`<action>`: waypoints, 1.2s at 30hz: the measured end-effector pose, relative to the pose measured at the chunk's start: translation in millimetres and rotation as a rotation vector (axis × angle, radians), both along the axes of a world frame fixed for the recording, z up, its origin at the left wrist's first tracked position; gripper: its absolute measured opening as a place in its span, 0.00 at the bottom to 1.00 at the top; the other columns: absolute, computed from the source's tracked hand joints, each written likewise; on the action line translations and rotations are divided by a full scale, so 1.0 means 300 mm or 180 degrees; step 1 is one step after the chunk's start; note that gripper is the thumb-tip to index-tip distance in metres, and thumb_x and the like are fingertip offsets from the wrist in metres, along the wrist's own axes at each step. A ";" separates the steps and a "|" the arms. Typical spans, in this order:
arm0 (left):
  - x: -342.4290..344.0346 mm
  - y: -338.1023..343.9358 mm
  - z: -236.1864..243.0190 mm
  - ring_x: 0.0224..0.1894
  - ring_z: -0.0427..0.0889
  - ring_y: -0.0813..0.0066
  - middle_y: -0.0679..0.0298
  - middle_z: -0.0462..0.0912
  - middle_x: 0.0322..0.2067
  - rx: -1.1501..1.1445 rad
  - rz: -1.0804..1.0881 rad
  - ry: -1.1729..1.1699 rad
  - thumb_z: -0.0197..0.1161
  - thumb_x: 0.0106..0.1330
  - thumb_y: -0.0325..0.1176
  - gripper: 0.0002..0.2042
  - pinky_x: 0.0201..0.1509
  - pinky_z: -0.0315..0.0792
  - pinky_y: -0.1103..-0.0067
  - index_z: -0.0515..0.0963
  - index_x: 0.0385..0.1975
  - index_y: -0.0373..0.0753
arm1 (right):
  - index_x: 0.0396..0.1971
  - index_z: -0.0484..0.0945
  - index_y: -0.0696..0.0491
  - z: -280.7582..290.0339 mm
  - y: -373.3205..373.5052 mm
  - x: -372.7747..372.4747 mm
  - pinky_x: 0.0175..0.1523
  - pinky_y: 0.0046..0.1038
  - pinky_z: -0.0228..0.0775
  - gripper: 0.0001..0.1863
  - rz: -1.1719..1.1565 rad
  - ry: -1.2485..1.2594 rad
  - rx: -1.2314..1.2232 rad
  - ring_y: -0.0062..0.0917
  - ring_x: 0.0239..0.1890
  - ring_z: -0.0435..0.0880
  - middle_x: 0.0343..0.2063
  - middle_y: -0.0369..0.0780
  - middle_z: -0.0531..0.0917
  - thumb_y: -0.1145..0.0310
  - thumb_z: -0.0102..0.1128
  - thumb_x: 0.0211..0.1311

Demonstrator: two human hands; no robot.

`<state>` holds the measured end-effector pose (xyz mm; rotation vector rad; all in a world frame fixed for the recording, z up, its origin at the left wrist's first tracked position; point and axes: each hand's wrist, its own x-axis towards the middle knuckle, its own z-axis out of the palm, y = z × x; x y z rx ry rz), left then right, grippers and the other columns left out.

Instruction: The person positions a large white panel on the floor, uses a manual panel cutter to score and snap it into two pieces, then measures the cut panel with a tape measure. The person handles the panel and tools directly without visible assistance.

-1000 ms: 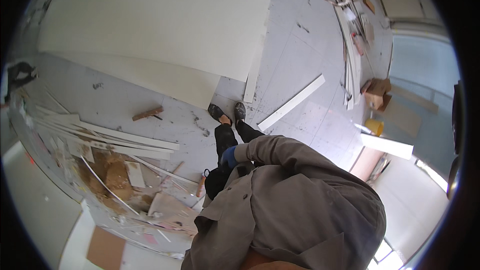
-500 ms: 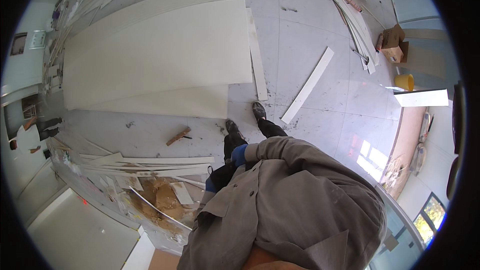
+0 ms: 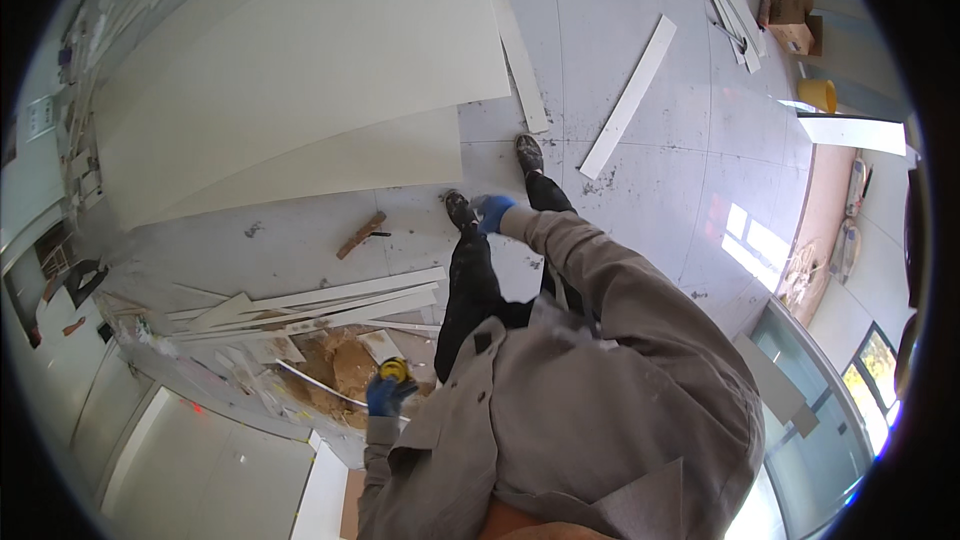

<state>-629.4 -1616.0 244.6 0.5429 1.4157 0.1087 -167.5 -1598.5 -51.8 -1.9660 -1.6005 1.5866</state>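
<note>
My left hand (image 3: 382, 396), in a blue glove, is closed around a yellow and black tape measure (image 3: 394, 370) at the lower left, beside my body. My right hand (image 3: 494, 213), also blue-gloved, is stretched out ahead over my legs, close to my left shoe (image 3: 458, 208) in the picture. Its fingers are small and smeared, and I make out nothing in them. Beyond my feet lie large off-white boards (image 3: 300, 90), overlapping flat on the floor.
A brown wooden tool with a dark crosspiece (image 3: 361, 236) lies left of my feet. Narrow strips (image 3: 310, 298) and brown debris (image 3: 345, 360) are at left. One white strip (image 3: 630, 95) lies to the right. Farther right are a cardboard box (image 3: 790, 20) and yellow bucket (image 3: 817, 94).
My hands have parted from in front of my body. The right has reached forward; the left has swung out left, the tape measure now showing in it. The boards sit higher in view.
</note>
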 end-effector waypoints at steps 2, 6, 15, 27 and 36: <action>0.043 0.141 -0.102 0.40 0.84 0.60 0.53 0.82 0.44 -0.0265 0.0740 -0.0255 0.62 0.64 0.32 0.21 0.42 0.84 0.60 0.73 0.55 0.30 | 0.49 0.81 0.48 -0.200 -0.008 0.122 0.44 0.36 0.78 0.23 -0.1219 -0.0055 0.0248 0.41 0.37 0.86 0.35 0.46 0.86 0.62 0.64 0.49; 0.341 0.395 -0.529 0.46 0.83 0.59 0.51 0.79 0.51 0.0163 0.0620 -0.0845 0.63 0.64 0.32 0.23 0.43 0.84 0.61 0.71 0.58 0.31 | 0.47 0.82 0.50 -0.615 -0.017 0.447 0.47 0.33 0.77 0.19 -0.2466 -0.0060 0.0150 0.36 0.41 0.86 0.36 0.47 0.86 0.67 0.63 0.53; 1.256 0.633 -1.543 0.53 0.81 0.61 0.55 0.78 0.53 -0.0265 0.0790 -0.1955 0.61 0.70 0.35 0.25 0.58 0.77 0.59 0.65 0.64 0.37 | 0.56 0.78 0.50 -1.376 -0.132 0.792 0.56 0.38 0.73 0.22 -0.1490 -0.1192 -0.0934 0.44 0.51 0.83 0.46 0.51 0.84 0.64 0.57 0.61; 1.635 0.910 -1.959 0.46 0.85 0.63 0.52 0.82 0.48 0.0285 -0.1518 -0.2870 0.64 0.66 0.29 0.22 0.50 0.83 0.67 0.70 0.58 0.28 | 0.61 0.73 0.56 -0.762 0.262 0.833 0.50 0.31 0.78 0.28 -0.1620 0.0194 0.2132 0.35 0.41 0.86 0.53 0.48 0.81 0.63 0.66 0.62; 1.541 0.717 -1.682 0.43 0.86 0.62 0.49 0.80 0.50 -0.2028 -0.1415 -0.4992 0.63 0.68 0.48 0.28 0.41 0.84 0.73 0.69 0.61 0.36 | 0.70 0.60 0.50 -0.243 0.271 0.492 0.70 0.38 0.65 0.50 0.0289 0.0356 0.2165 0.42 0.65 0.72 0.63 0.48 0.71 0.67 0.78 0.45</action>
